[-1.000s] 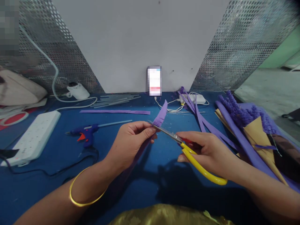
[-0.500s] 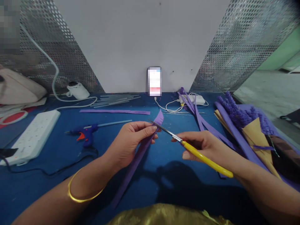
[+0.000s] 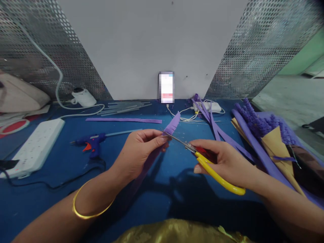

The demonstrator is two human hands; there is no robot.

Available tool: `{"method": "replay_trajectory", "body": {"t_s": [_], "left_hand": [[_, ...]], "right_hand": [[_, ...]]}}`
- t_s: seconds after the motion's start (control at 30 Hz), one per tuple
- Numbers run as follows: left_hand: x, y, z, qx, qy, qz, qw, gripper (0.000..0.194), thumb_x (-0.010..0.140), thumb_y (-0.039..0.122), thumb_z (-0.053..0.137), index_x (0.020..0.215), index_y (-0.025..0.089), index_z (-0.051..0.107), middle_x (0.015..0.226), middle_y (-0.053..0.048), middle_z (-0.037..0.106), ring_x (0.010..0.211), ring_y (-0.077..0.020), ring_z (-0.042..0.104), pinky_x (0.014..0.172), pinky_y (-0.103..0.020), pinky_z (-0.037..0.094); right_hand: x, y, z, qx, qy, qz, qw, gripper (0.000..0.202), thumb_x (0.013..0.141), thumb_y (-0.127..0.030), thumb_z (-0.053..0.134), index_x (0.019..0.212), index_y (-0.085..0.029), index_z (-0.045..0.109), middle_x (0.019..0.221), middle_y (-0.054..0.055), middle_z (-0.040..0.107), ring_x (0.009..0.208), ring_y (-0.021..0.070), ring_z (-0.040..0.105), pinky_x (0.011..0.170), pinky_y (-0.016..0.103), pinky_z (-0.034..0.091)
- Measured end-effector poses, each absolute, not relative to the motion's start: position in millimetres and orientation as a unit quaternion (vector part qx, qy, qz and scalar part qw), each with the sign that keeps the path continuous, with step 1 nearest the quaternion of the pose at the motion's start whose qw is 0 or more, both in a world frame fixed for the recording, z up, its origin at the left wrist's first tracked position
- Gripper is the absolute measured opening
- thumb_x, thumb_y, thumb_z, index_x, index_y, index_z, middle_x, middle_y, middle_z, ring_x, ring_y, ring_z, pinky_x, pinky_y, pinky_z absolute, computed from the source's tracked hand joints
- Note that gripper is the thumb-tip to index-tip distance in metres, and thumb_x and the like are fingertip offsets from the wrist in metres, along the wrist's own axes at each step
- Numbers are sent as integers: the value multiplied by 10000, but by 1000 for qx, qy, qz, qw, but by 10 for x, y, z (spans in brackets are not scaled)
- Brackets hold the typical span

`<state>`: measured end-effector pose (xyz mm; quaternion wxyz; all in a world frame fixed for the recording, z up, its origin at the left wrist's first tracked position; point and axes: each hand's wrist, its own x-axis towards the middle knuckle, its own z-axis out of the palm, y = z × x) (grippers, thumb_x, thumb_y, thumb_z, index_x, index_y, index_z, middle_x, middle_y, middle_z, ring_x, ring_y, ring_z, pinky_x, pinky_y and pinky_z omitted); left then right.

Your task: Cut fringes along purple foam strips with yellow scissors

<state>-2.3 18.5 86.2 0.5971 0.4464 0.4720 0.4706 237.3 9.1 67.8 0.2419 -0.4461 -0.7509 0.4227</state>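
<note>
Pinched between the thumb and fingers of my left hand (image 3: 145, 152) is a purple paper strip (image 3: 172, 124). Its fringed upper end sticks out past my fingertips, and its lower part hangs in shadow under the hand. My right hand (image 3: 222, 162) grips yellow-handled scissors (image 3: 217, 175). The scissor blades reach left to the strip's edge, right beside my left thumb. A bit of red shows inside the right hand's grip. Another purple strip (image 3: 124, 120) lies flat beyond my left hand.
A blue glue gun (image 3: 95, 143) and a white power strip (image 3: 37, 145) lie left on the blue table. A phone (image 3: 166, 87) leans on the back panel. Long purple strips (image 3: 231, 143) and a wrapped purple flower bouquet (image 3: 268, 125) lie right. Clear glue sticks (image 3: 124, 107) lie behind.
More of the strip's fringed end now extends above my left fingers. The scissors have tilted and their handle has dropped a little, with red showing in my right hand.
</note>
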Motion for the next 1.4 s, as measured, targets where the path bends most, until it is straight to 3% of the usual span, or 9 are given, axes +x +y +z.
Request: {"method": "replay_trajectory", "body": {"t_s": [0.27, 0.67, 1.13, 1.4], "left_hand": [[0, 174, 858, 423, 467, 491, 602, 76, 660, 242, 842, 688, 194, 790, 631, 0, 699, 604, -110, 584, 606, -212, 450], [2, 163, 859, 432, 486, 488, 581, 73, 684, 239, 834, 682, 187, 783, 631, 7, 694, 611, -97, 577, 588, -186, 432], [-14, 173, 837, 423, 471, 484, 604, 59, 702, 241, 842, 708, 198, 802, 629, 17, 707, 594, -72, 591, 580, -144, 465], [-11, 179, 833, 431, 460, 481, 610, 44, 712, 216, 832, 699, 186, 801, 611, 13, 700, 589, -72, 597, 572, -138, 469]], "right_hand": [[2364, 66, 677, -445, -802, 306, 254, 400, 795, -414, 782, 1152, -251, 706, 844, 8, 665, 694, 159, 564, 617, 248, 461], [2339, 37, 711, -450, -817, 272, 237, 450, 819, -487, 758, 1197, -255, 681, 893, 21, 676, 691, 158, 544, 613, 261, 429], [2371, 45, 710, -433, -818, 293, 238, 324, 863, -426, 723, 1123, -236, 689, 845, 9, 673, 703, 161, 558, 617, 256, 421], [2356, 45, 688, -442, -814, 281, 250, 388, 829, -447, 754, 1154, -244, 697, 831, 7, 653, 670, 153, 540, 596, 252, 409]]}}
